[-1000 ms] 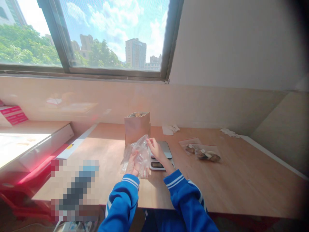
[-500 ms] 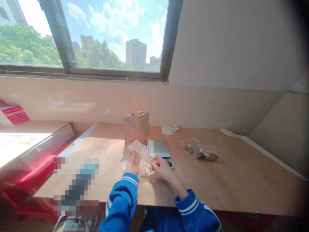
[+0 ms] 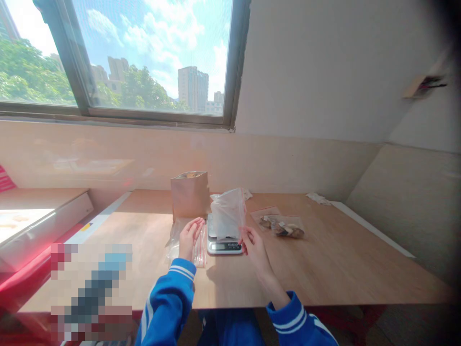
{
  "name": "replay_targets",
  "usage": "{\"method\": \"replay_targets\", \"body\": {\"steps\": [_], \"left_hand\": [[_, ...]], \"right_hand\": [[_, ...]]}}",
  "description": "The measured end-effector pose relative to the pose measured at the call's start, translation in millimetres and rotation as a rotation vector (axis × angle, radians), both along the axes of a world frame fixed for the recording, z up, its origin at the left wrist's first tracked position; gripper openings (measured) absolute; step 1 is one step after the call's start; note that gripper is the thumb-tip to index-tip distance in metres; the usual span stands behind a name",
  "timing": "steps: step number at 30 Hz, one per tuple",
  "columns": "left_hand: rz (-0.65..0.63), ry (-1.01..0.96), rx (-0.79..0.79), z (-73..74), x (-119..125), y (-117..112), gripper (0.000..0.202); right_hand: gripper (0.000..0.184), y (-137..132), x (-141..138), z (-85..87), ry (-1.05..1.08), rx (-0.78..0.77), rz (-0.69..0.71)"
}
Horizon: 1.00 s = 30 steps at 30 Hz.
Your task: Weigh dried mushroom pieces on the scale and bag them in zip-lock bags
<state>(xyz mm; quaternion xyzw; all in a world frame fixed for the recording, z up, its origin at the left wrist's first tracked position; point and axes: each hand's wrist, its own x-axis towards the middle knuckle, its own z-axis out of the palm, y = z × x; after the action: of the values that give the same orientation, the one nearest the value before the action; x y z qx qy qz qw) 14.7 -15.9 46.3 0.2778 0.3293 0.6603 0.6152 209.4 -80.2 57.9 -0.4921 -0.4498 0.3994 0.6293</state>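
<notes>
Far left, pink box [image 3: 4,179] on a lower white shelf [image 3: 25,218], its markings cut off and unreadable. Blurred pixelated patch [image 3: 91,288] on the near left of the desk [image 3: 324,254], so whatever is there can't be identified. Window [image 3: 144,60] above the desk shows trees and tower blocks.

Left hand [image 3: 190,239], blue striped sleeve [image 3: 169,298], rests on a flat clear plastic bag [image 3: 174,244] lying on the desk, with a red-edged strip [image 3: 199,251] just right of the fingers. Behind it stands a kraft paper pouch [image 3: 189,194], top open, brown contents just showing.

Centre: digital scale [image 3: 224,246], display lit, digits too small to read. A second clear bag [image 3: 227,214] stands upright on the scale, slightly crumpled; can't tell if it joins the flat one. Right hand [image 3: 252,248], blue striped sleeve [image 3: 291,319], is beside the scale, fingertips [image 3: 242,233] at the bag's lower right edge; can't tell if they pinch it. Hands apart, scale between them.

Right of that, two clear bags of brown pieces [image 3: 283,227] lie flat on the desk, out of reach of the fingers. Paper scraps [image 3: 247,194] and [image 3: 317,198] sit along the back edge. Card [image 3: 421,86] on the far right wall, writing unreadable.
</notes>
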Motion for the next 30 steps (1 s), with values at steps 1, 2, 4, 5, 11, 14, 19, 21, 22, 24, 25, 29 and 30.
{"method": "replay_targets", "body": {"steps": [1,2,4,5,11,14,19,21,22,24,25,29,30], "left_hand": [[-0.004,0.09,0.056,5.8,8.0,-4.1,0.02],[-0.016,0.17,0.097,11.0,15.3,-9.0,0.023],[-0.081,0.308,0.117,19.0,26.1,-20.3,0.036],[-0.132,0.371,0.111,21.6,28.9,-25.8,0.042],[-0.132,0.561,0.143,24.3,8.7,-45.8,0.039],[-0.072,0.629,0.104,22.7,-12.9,-51.0,0.039],[0.032,0.621,0.101,19.2,-41.0,-57.5,0.056],[0.052,0.627,0.09,17.3,-49.2,-58.0,0.064],[0.056,0.637,0.082,15.9,-52.8,-58.0,0.067],[0.058,0.676,0.066,11.5,-59.5,-58.1,0.069],[0.065,0.709,0.057,8.2,-62.7,-58.4,0.068],[0.194,1.007,-0.001,-10.6,-74.1,-61.0,0.055],[0.266,1.126,0.002,-15.4,-76.2,-61.5,0.05]], "right_hand": [[0.047,-0.9,-3.6,1.5,0.017,0.0,-0.015],[0.046,-1.4,-8.2,2.4,0.032,0.001,-0.028],[0.045,-1.4,-18.0,1.9,0.046,0.009,-0.039],[0.045,-1.1,-22.4,0.6,0.046,0.013,-0.029],[0.055,-0.5,-34.0,-13.6,-0.042,-0.008,0.064],[0.056,-1.6,-40.6,-18.2,-0.066,0.014,0.108],[0.05,2.6,-42.0,-30.4,-0.159,0.022,0.179],[0.043,10.2,-23.5,-39.6,-0.293,0.03,0.059],[0.04,15.4,-9.4,-44.8,-0.378,0.046,-0.046],[0.036,27.5,25.3,-55.6,-0.566,0.059,-0.287],[0.035,33.5,43.9,-61.1,-0.661,0.055,-0.415],[0.047,49.8,102.9,-81.8,-0.969,-0.082,-0.733],[0.051,51.5,110.7,-86.3,-1.029,-0.134,-0.758]]}}
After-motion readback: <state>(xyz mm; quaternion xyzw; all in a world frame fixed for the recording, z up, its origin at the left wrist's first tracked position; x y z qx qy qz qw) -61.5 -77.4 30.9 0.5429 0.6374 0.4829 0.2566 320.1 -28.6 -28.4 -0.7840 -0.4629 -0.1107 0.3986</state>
